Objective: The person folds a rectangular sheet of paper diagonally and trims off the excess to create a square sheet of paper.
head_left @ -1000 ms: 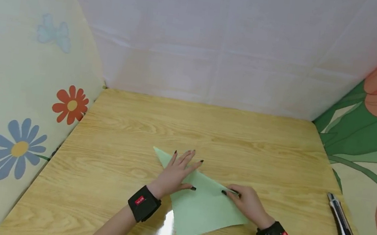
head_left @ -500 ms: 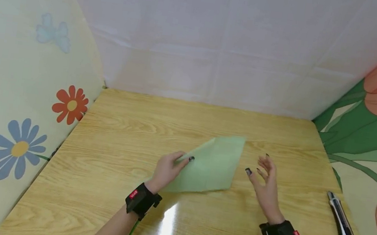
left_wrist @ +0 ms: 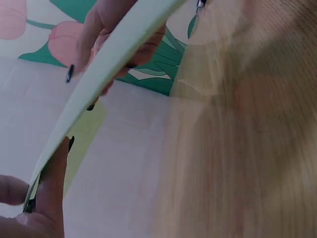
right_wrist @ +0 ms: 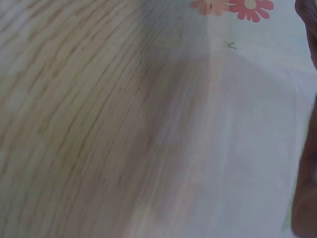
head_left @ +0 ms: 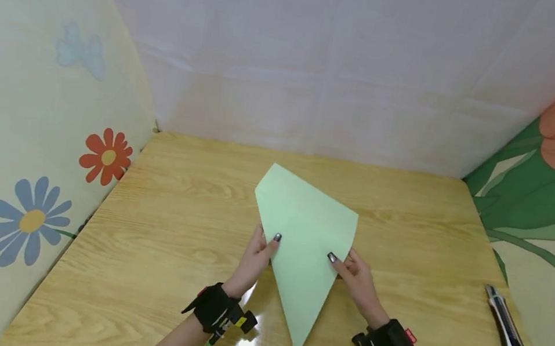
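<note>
A folded sheet of light green paper (head_left: 302, 240) is held up over the table in the head view, its long point toward the person and its wide end away. My left hand (head_left: 251, 260) pinches the left edge, thumb on the upper face and fingers behind. On the opposite edge my right hand (head_left: 360, 280) pinches in the same way. The left wrist view shows the paper (left_wrist: 96, 74) nearly edge-on, between left thumb and fingers. Only a strip of the right hand (right_wrist: 304, 193) shows in the right wrist view.
A utility knife (head_left: 506, 330) lies near the right edge of the wooden table (head_left: 189, 202). A white cloth (head_left: 318, 61) hangs behind the table. Flower-printed panels (head_left: 16, 121) stand at both sides. Each wrist wears a black camera strap (head_left: 392, 345).
The paper has been lifted from the table and turned so its long point faces the person. The right hand let go, then took hold of the right edge; the left now pinches the left edge.
</note>
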A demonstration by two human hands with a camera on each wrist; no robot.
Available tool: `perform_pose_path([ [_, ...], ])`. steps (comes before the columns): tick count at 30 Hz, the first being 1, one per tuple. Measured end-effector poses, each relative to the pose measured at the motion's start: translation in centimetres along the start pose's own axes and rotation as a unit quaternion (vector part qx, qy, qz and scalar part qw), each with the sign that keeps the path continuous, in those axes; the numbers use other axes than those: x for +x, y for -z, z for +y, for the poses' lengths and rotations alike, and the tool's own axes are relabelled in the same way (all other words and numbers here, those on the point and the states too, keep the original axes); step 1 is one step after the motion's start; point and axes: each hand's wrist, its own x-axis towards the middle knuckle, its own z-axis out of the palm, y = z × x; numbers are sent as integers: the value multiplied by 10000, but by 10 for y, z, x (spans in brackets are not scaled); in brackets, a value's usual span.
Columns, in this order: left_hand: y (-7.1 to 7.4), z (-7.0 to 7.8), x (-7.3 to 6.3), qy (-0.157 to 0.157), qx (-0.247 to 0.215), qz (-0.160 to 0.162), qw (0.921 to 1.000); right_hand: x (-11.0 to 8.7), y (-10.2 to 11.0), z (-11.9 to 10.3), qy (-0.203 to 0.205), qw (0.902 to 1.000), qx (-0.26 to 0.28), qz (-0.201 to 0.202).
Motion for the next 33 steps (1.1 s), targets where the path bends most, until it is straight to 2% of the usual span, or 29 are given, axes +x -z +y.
perform_pose_path([
  [3,5,-6,-2,317,35,-286,9991,0,-2,-2,-172,9974,-202,672],
  [5,12,-8,-1,510,4,-347,9981,-2,2,-1,-122,9971,-182,732],
  [7,24,-9,1,610,38,-371,9974,-4,8,0,42,9988,-48,479],
  [10,43,-7,4,555,337,-403,9971,-6,17,2,283,9994,140,-132],
  [14,59,-3,8,368,988,-867,9906,-5,24,1,175,9985,43,-508],
  [18,62,0,10,435,1215,-1248,9837,-2,29,0,98,9978,-159,-630],
  [23,64,0,10,517,1236,-1360,9816,-2,35,0,150,9961,-215,-847],
  [28,65,1,9,243,1333,-1614,9775,-2,38,-1,188,9917,-194,-1254],
  [33,70,1,8,82,1112,-1981,9738,-3,39,-1,221,9872,-283,-1555],
])
